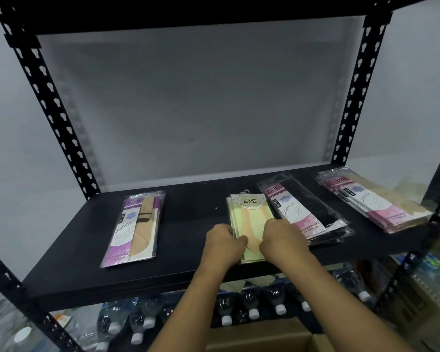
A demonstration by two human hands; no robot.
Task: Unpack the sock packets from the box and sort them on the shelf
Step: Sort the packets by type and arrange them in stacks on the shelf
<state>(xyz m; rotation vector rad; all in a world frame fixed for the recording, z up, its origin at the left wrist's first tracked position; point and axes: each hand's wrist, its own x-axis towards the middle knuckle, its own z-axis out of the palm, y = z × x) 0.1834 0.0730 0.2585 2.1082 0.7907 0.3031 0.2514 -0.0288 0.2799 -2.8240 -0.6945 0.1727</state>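
Observation:
On the black shelf board (188,224) lie four groups of sock packets. A light green stack (249,214) with beige socks sits in the middle. My left hand (224,242) grips its left edge, and my right hand (282,237) grips its right side, fingers curled over the top packet. A purple packet stack (135,227) lies to the left. A pink packet with black socks (302,212) lies just right of the green stack. More pink packets (371,201) lie at the far right. The cardboard box (259,336) shows at the bottom edge.
Black slotted uprights (51,107) frame the shelf on both sides, and another board (214,11) spans overhead. Water bottles (252,306) lie on the level below. Cartons and wrapped bottles (432,283) stand low on the right.

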